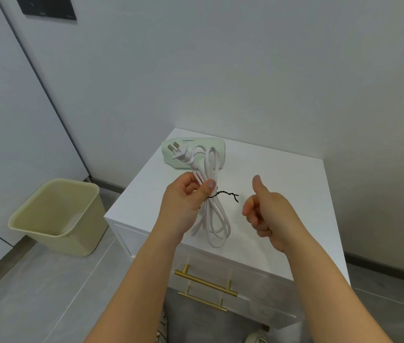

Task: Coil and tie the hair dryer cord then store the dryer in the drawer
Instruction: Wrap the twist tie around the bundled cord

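Grey-walled room, white cabinet [282, 184] mid-frame, gold drawer handles [206, 283] at bottom centre, beige bin [57, 216] left on floor. Left hand [186, 201] pinches coiled white cord [214, 214] at its waist, thumb and fingers closed round bundle, plug [180, 152] sticking up. Black twist tie [225, 194] wrapped there, tail poking right. Right hand [265, 214] just right of tie, loosely curled, thumb up, holding nothing. Pale green dryer [196, 149] lying on cabinet top behind cord.
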